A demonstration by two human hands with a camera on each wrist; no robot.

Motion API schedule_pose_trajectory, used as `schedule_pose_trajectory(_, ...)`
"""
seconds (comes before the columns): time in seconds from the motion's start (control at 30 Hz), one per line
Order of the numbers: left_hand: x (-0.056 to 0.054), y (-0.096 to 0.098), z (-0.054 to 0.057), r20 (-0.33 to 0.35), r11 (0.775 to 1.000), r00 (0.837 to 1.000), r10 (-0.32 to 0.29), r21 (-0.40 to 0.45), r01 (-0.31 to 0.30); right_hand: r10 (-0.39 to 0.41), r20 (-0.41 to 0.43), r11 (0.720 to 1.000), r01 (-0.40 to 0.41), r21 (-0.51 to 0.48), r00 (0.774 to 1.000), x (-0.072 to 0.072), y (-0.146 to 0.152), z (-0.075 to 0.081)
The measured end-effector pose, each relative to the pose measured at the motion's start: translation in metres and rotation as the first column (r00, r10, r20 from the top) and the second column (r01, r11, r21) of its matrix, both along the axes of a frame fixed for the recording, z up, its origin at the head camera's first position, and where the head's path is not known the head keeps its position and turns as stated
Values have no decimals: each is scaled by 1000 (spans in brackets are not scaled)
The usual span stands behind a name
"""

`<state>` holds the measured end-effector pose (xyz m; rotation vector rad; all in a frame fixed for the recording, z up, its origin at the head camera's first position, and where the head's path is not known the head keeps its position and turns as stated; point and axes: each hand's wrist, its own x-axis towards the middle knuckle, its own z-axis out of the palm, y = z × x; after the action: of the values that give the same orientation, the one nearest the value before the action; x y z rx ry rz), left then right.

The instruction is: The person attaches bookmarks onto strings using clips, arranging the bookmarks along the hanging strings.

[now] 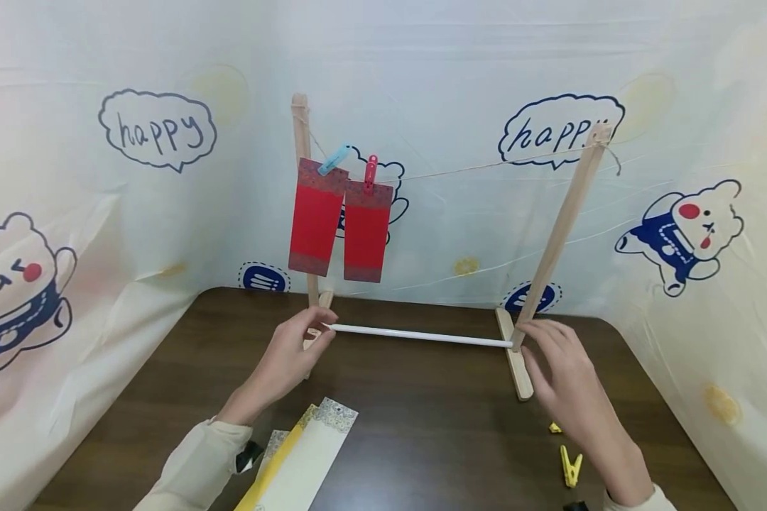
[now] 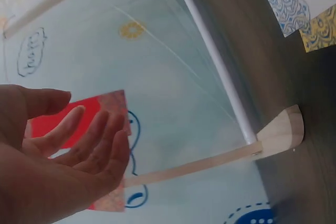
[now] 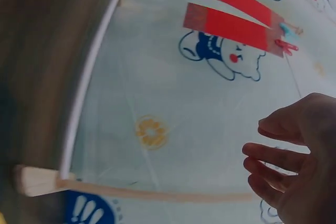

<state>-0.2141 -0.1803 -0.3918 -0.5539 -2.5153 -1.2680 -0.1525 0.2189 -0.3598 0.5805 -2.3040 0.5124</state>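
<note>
A small frame of two wooden posts stands on the table, joined low down by a white rod (image 1: 422, 335). My left hand (image 1: 297, 348) overlaps the rod's left end and the left post (image 1: 302, 135) in the head view. In the left wrist view its loosely bent fingers hold nothing. Beside the right post (image 1: 564, 220) is my right hand (image 1: 559, 365), fingers apart and holding nothing. From the string (image 1: 447, 172) between the posts hang two red cards (image 1: 316, 216), one under a blue clothespin (image 1: 334, 160), the other under a red clothespin (image 1: 371, 174).
White and yellow patterned paper strips (image 1: 316, 454) lie overlapped at the front left of the table (image 1: 422, 426). A yellow clothespin (image 1: 571, 467) lies near my right forearm, with another yellow piece behind it. Behind the frame hangs a printed curtain (image 1: 422, 85).
</note>
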Motion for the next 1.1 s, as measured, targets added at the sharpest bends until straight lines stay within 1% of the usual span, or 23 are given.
schedule_pose_trajectory(0.07,8,1,1,-8,1000,1000,8,-24,-8,-22,26,1000,22,-5,999,6,5,-8)
schedule_pose_trajectory(0.17,19,2,3,-2,998,1000,17,-63,-17,-60,58,998,61,-13,997,14,14,-20)
schedule_pose_trajectory(0.3,27,4,0,11,993,1000,25,-111,-24,-114,120,993,118,-24,986,20,26,-34)
schedule_pose_trajectory(0.4,32,5,-3,40,987,999,31,-161,-24,-150,190,986,160,-40,970,24,34,-45)
schedule_pose_trajectory(0.47,36,5,-6,95,982,995,39,-190,-20,-165,239,980,186,-66,957,27,39,-54)
schedule_pose_trajectory(0.53,39,4,-7,167,976,985,49,-217,-12,-178,292,971,215,-103,940,28,43,-62)
schedule_pose_trajectory(0.6,41,3,-9,251,973,966,58,-231,2,-184,341,961,242,-134,922,28,46,-70)
schedule_pose_trajectory(0.67,43,2,-11,325,970,943,63,-242,19,-183,382,951,261,-163,906,28,48,-76)
schedule_pose_trajectory(0.73,43,2,-15,356,960,932,62,-278,43,-195,403,944,282,-169,894,27,52,-82)
schedule_pose_trajectory(0.8,44,2,-18,365,943,929,64,-325,63,-214,410,939,303,-164,887,26,56,-88)
schedule_pose_trajectory(0.9,44,3,-21,349,907,934,79,-414,78,-252,434,921,353,-168,865,25,65,-99)
schedule_pose_trajectory(0.97,45,3,-22,352,884,931,93,-460,86,-261,461,907,379,-184,848,25,71,-105)
schedule_pose_trajectory(1.03,47,3,-23,373,861,922,105,-498,104,-261,483,896,396,-202,836,25,76,-111)
schedule_pose_trajectory(1.1,50,1,-26,397,835,911,114,-535,129,-262,483,892,400,-209,836,26,80,-116)
